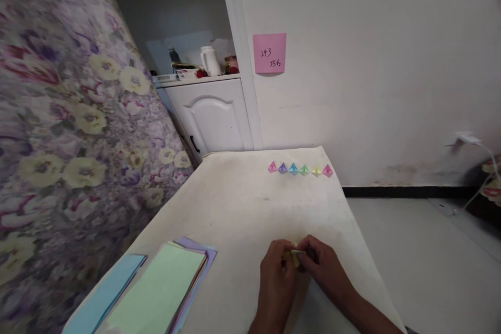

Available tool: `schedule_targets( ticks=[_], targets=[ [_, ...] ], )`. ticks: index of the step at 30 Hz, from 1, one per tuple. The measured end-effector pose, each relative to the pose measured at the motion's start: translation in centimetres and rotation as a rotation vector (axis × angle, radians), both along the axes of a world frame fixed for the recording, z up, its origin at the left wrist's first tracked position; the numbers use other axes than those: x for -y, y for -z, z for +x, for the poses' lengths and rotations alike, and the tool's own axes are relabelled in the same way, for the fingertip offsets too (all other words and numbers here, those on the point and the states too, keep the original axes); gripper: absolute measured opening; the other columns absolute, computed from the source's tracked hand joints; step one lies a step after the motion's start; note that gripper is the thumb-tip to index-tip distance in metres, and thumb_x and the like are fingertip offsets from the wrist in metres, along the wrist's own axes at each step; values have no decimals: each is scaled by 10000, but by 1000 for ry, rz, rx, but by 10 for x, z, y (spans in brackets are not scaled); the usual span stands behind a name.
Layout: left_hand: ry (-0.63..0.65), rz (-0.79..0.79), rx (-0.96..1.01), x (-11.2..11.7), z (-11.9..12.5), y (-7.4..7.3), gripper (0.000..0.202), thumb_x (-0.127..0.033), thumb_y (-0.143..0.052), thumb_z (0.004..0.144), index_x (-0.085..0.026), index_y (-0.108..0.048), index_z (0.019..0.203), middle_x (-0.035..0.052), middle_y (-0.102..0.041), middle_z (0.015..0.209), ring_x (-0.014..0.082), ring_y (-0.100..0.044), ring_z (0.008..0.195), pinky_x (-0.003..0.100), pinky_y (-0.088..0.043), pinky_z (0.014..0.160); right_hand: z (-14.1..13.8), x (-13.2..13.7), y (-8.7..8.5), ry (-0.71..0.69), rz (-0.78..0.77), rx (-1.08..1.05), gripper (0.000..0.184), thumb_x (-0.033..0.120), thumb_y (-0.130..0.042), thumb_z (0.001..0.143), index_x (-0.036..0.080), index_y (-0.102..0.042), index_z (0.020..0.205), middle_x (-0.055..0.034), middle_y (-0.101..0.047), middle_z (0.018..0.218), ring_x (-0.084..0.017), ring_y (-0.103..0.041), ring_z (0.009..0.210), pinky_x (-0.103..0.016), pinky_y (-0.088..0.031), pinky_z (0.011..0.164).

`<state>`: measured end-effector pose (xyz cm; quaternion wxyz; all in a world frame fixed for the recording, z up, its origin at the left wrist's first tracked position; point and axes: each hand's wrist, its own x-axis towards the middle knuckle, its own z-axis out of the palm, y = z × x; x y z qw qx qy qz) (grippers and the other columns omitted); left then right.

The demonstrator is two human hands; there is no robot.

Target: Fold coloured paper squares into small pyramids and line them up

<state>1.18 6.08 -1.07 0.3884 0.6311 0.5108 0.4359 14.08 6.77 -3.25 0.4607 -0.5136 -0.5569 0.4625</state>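
Between my two hands is a small piece of folded yellow paper (295, 258), largely covered by my fingers. My left hand (277, 271) pinches it from the left side. From the right, the thumb and fingers of my right hand (321, 261) close on its other side. Both hands are low over the near part of the cloth-covered table (235, 209). How the paper is folded cannot be made out. Toward the far edge of the table lies a row of several small folded paper pieces (293, 168) in pink, purple, blue, green and yellow.
Stacked coloured paper with light green on top (164, 282) lies at the near left, beside a blue paper stack (111, 292). A floral curtain (78, 115) hangs along the left. Behind stand a white cabinet (211, 115) and a wall bearing a pink note (270, 53).
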Motion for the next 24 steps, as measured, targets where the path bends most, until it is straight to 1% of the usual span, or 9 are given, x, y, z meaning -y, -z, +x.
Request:
schedule_targets(
  ticks=[5, 9, 11, 14, 17, 20, 22, 24],
  targets=[
    [-9, -33, -65, -1, -3, 2, 147, -251, -461, 801, -187, -594, 807, 31, -633, 745, 165, -587, 671, 255, -439, 612, 0, 0, -2, -8, -5, -2, 135, 292, -545, 763, 166, -552, 713, 6, -589, 620, -138, -567, 589, -232, -450, 542],
    [-27, -37, -106, -3, -3, 4, 159, -244, -463, 790, -187, -608, 756, 19, -639, 716, 160, -578, 652, 245, -422, 597, 0, 0, -3, -12, -23, 7, 111, 283, -535, 764, 175, -545, 738, 18, -580, 594, -135, -566, 556, -229, -442, 526],
    [-38, -32, -122, -5, -3, 5, 162, -231, -461, 783, -188, -611, 740, 14, -637, 707, 157, -576, 648, 241, -415, 593, 1, 0, -2, -11, -27, 39, 101, 274, -518, 771, 178, -546, 763, 23, -572, 567, -136, -557, 532, -232, -436, 515],
    [-54, -28, -133, -6, -3, 5, 158, -214, -458, 772, -190, -608, 732, 11, -634, 705, 157, -574, 652, 242, -413, 597, 3, 1, 0, 42, 22, 147, 90, 243, -503, 771, 185, -552, 819, 37, -535, 534, -136, -523, 514, -236, -415, 510],
    [-71, -20, -158, -6, -2, 4, 159, -196, -450, 766, -190, -607, 747, 18, -629, 720, 163, -568, 666, 254, -414, 615, 6, 2, -1, 91, 103, 205, 113, 235, -500, 775, 193, -554, 865, 20, -556, 639, -135, -510, 554, -246, -417, 550],
    [-83, -14, -182, -5, -2, 4, 165, -198, -440, 772, -190, -604, 751, 24, -620, 720, 168, -562, 673, 261, -410, 622, 8, 3, -5, 98, 150, 183, 140, 289, -464, 820, 199, -556, 874, -6, -577, 755, -130, -506, 580, -250, -420, 578],
    [-84, -7, -184, -5, -1, 4, 173, -219, -433, 786, -193, -601, 756, 27, -616, 721, 169, -559, 671, 261, -408, 618, 7, 3, -8, 102, 162, 187, 154, 321, -474, 819, 199, -563, 851, -9, -573, 763, -127, -497, 573, -248, -415, 569],
    [-75, -4, -183, -4, -1, 5, 177, -243, -435, 794, -195, -602, 760, 29, -614, 721, 168, -554, 660, 258, -405, 608, 6, 3, -9, 107, 160, 213, 136, 319, -516, 788, 197, -570, 815, -8, -572, 743, -125, -486, 556, -245, -407, 549]
  ],
)
